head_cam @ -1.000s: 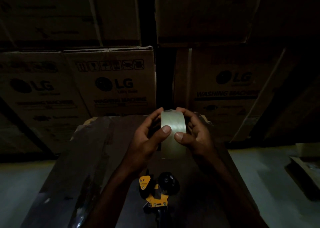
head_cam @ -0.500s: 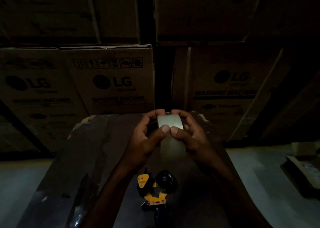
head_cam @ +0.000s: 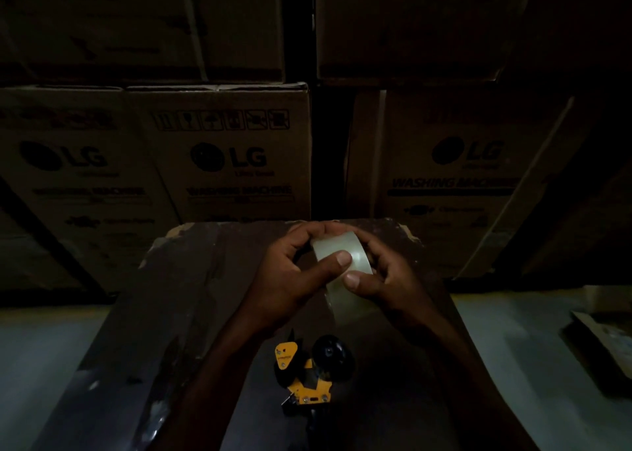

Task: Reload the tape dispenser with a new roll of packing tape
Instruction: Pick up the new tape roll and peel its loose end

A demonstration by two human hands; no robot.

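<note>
Head-camera view: a clear roll of packing tape (head_cam: 342,257) is being held above a dark worktable (head_cam: 191,300) by both hands, at 12 o'clock from the yellow tape dispenser (head_cam: 309,370) being left empty on the table. A loose strip appears to be hanging at the roll's 6 o'clock; it is being judged likely to fold back and stick to itself, or the free end to be lost in the dim light. The left hand (head_cam: 290,279) is being curled around the roll's 9 o'clock side, thumb pressed on its face. The right hand (head_cam: 386,279) is being cupped at 3 o'clock, thumb pinching the lower edge.
</note>
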